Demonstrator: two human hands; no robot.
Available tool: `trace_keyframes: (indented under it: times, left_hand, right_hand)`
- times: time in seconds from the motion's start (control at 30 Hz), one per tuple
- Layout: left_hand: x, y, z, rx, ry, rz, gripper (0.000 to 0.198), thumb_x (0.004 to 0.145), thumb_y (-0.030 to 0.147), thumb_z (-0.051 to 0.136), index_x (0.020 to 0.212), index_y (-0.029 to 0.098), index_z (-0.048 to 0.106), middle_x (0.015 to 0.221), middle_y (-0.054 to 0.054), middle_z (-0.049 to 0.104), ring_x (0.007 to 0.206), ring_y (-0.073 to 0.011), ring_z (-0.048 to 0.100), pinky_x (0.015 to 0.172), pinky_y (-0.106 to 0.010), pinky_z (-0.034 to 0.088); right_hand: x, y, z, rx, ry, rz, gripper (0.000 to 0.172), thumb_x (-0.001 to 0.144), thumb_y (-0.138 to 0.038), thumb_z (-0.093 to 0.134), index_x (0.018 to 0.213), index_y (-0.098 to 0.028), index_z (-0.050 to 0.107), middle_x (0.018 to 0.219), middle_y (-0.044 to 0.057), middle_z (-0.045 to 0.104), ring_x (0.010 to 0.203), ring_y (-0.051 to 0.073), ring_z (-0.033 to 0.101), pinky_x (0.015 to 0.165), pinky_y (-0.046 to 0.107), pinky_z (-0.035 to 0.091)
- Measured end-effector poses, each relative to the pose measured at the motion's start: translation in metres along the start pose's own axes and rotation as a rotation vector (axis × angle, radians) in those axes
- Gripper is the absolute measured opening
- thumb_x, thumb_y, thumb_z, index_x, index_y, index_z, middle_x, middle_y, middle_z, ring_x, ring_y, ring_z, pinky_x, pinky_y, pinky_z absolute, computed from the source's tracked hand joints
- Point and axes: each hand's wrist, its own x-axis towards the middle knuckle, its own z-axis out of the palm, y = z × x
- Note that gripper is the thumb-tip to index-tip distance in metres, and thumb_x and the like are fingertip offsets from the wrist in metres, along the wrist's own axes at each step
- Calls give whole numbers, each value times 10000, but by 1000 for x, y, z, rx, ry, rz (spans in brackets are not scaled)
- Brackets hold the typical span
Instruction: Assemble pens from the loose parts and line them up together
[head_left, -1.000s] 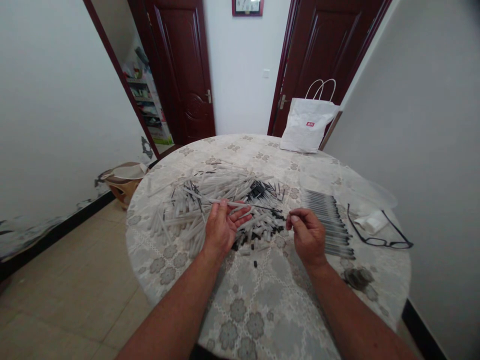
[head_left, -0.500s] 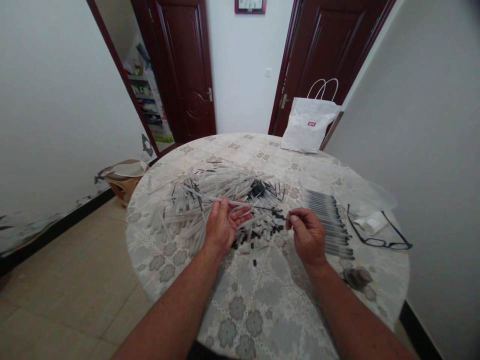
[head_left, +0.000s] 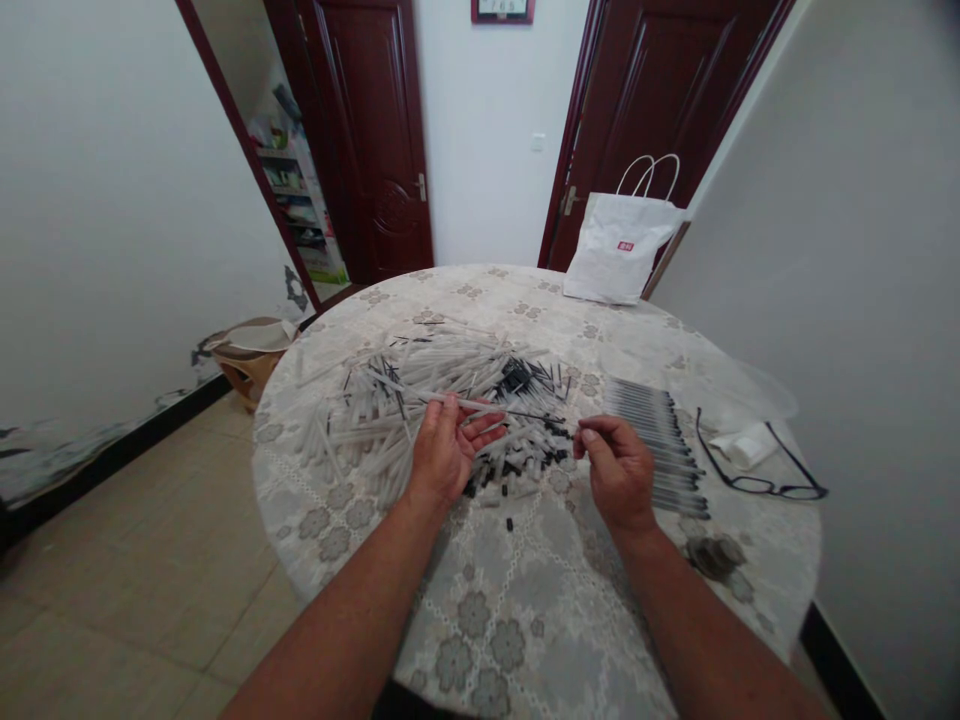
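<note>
Clearly, a light hold above the clutter leaves room for a slip

The left hand (head_left: 448, 455) lies palm upward over the heap of loose tubes (head_left: 375, 440), pinching a pale tube (head_left: 474, 406) between thumb and forefinger, its other fingers loosely spread. From that tube's right end a thin black rod (head_left: 536, 416) reaches toward the right hand (head_left: 621, 475), whose thumb and forefinger are pressed together close by the rod's tip; anything between them is too small to tell.

That slender pinch looks like the weak point. Should the thumb ease, the pale tube could roll into the heap, where many lookalikes lie crosswise. Were it tipped rightward, the rod, if loosely fitted, might slide out and be lost among the black pieces (head_left: 516, 376) farther off.

The worktop (head_left: 577, 610) invites mishaps too. A neat row of dark-ended tubes (head_left: 645, 430) lies just right of the right hand, so a careless sweep of the knuckles could skew it. Farther right, the glasses (head_left: 775, 491) rest near the edge beside a white bundle (head_left: 746, 446); a wide reach might catch them. On the near side, the dark round object (head_left: 715, 557) sits close to the right forearm and could be nudged by it.
</note>
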Motion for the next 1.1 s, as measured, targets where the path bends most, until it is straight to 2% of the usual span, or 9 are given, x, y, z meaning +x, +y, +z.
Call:
trace_keyframes:
  times: [0.13,0.3,0.57,0.67,0.83,0.97,1.1]
  left_hand:
    - [0,-2,0,47,-22,-16,362,869,446,727,996,224,471,959,-35,743,857,-261,774,828,-512,614]
    - [3,0,-1,65,-18,-53,325,874,392,730,984,207,487,918,-50,743,845,-261,773,795,-491,626]
    - [5,0,-4,59,7,-76,316,860,383,741,938,197,498,898,-49,743,812,-248,773,805,-495,620]
    - [6,-1,-6,34,-6,-82,315,854,381,746,931,199,500,892,-38,743,818,-248,772,812,-506,617]
    - [4,0,-2,24,0,-56,328,860,394,743,956,204,493,887,-30,738,804,-240,772,799,-479,624]
    - [-2,-2,4,43,-71,-102,332,847,363,765,956,195,500,928,-58,752,800,-240,773,779,-438,631]
    - [-7,-8,5,82,-168,-206,337,831,334,785,1000,181,536,923,-94,763,804,-250,775,749,-397,634]
  right_hand:
    - [-2,0,0,7,-57,10,135,908,-307,655,970,-203,716,783,17,695,667,155,618,643,304,505]
    - [-3,1,-2,162,-171,117,205,909,-349,651,1027,-210,746,885,65,752,736,194,672,650,339,539]
    - [0,-10,-4,348,-306,242,289,837,-432,727,1018,-211,770,894,96,772,711,215,681,615,360,544]
    - [1,-10,-4,376,-306,280,278,815,-424,764,998,-214,762,874,85,775,658,189,672,578,333,541]
    - [2,-4,-2,355,-255,261,204,834,-381,768,962,-225,741,821,47,771,589,152,646,541,297,527]
    - [1,2,0,269,-256,286,195,827,-358,782,958,-220,739,834,42,775,596,148,647,555,297,535]
    - [0,6,1,301,-382,372,263,830,-391,772,1017,-207,752,948,86,786,710,184,692,610,327,570]
